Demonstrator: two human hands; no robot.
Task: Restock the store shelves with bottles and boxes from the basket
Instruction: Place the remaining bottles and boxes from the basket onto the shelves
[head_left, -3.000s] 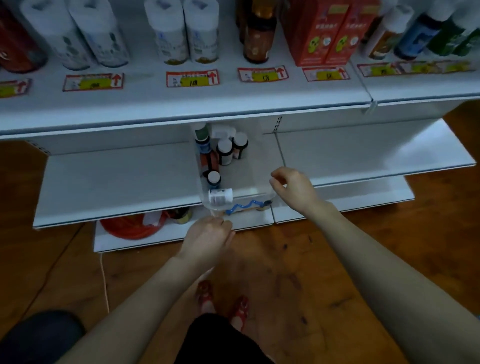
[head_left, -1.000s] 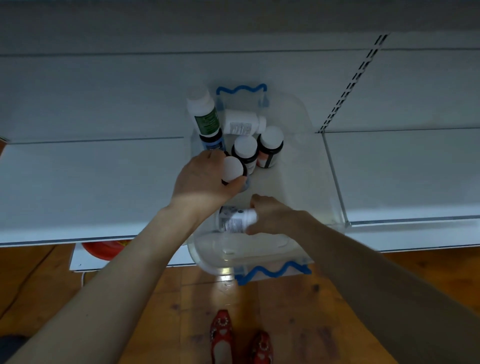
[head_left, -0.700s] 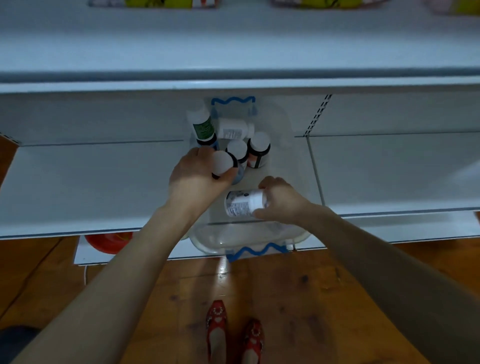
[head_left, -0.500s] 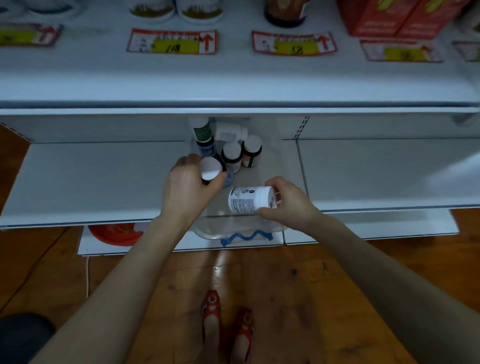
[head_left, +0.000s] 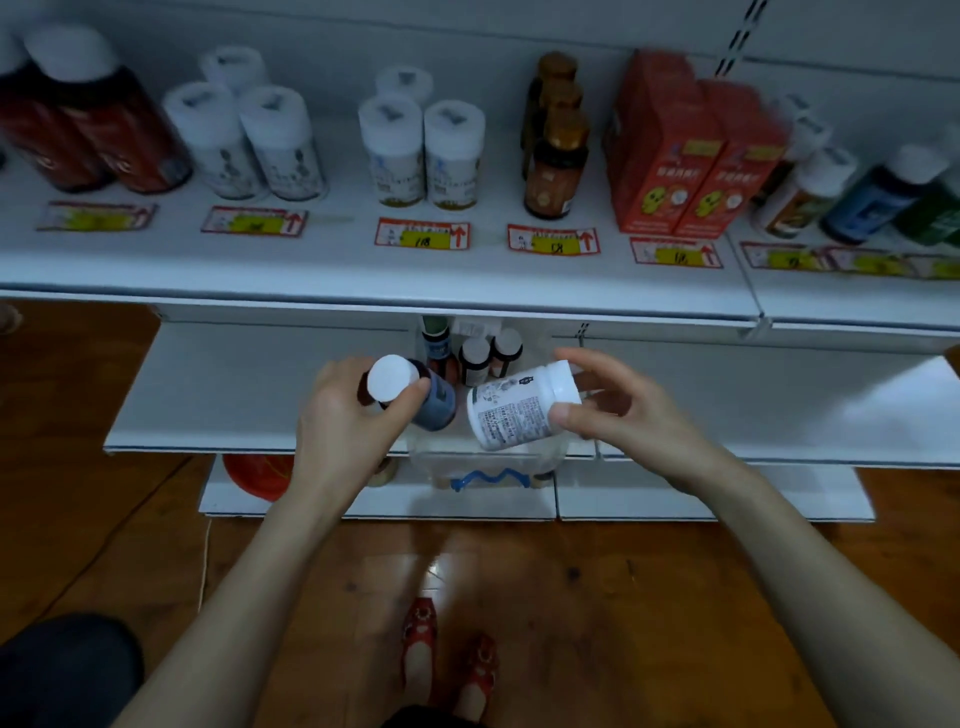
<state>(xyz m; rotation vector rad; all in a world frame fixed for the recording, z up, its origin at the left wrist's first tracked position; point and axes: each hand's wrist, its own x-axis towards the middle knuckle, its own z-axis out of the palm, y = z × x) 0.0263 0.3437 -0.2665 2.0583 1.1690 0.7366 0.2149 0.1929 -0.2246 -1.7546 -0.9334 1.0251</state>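
Dark bottle (head_left: 436, 402) sits inside curled left hand (head_left: 343, 415); right hand (head_left: 628, 415) pinches white bottle (head_left: 511, 413) at its cap.

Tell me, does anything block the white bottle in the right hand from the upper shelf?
Nothing visible does. The right hand holds the white bottle in open air, lower than the upper shelf.
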